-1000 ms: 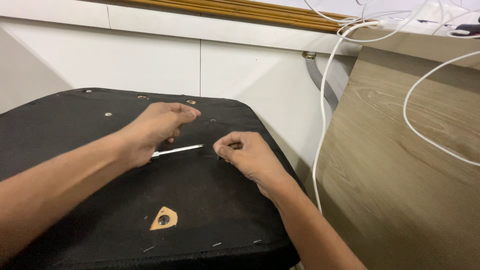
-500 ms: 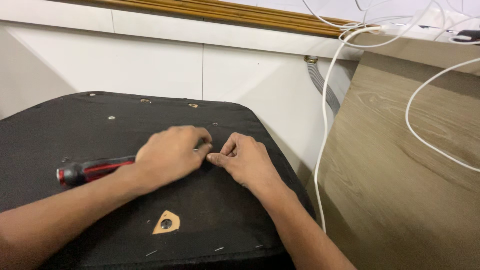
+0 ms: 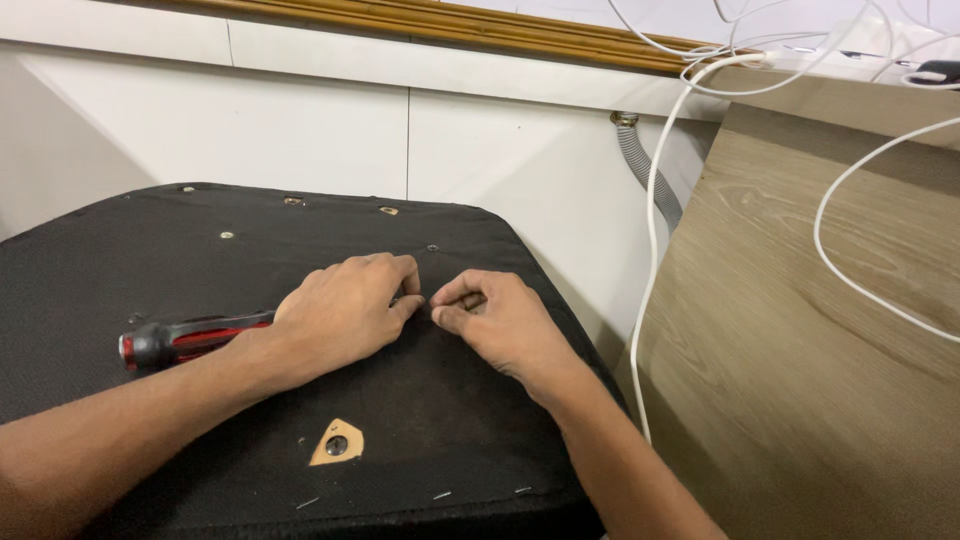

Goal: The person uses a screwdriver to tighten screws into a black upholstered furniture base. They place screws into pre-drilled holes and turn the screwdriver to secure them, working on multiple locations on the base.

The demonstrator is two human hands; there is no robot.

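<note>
Both grips pinch black fabric (image 3: 150,270).

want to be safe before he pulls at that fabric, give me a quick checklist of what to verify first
1. Left hand on the screwdriver: ok, handle sticks out from under it.
2. Screwdriver tip position: cannot tell, hidden under the hand.
3. Right hand pinching at the black fabric beside the left fingertips: ok.
4. What the fingers pinch: cannot tell, too small.
5. Loose staples near the front edge: not ok, several lie there.
6. White cable apart from both hands: ok.
</note>
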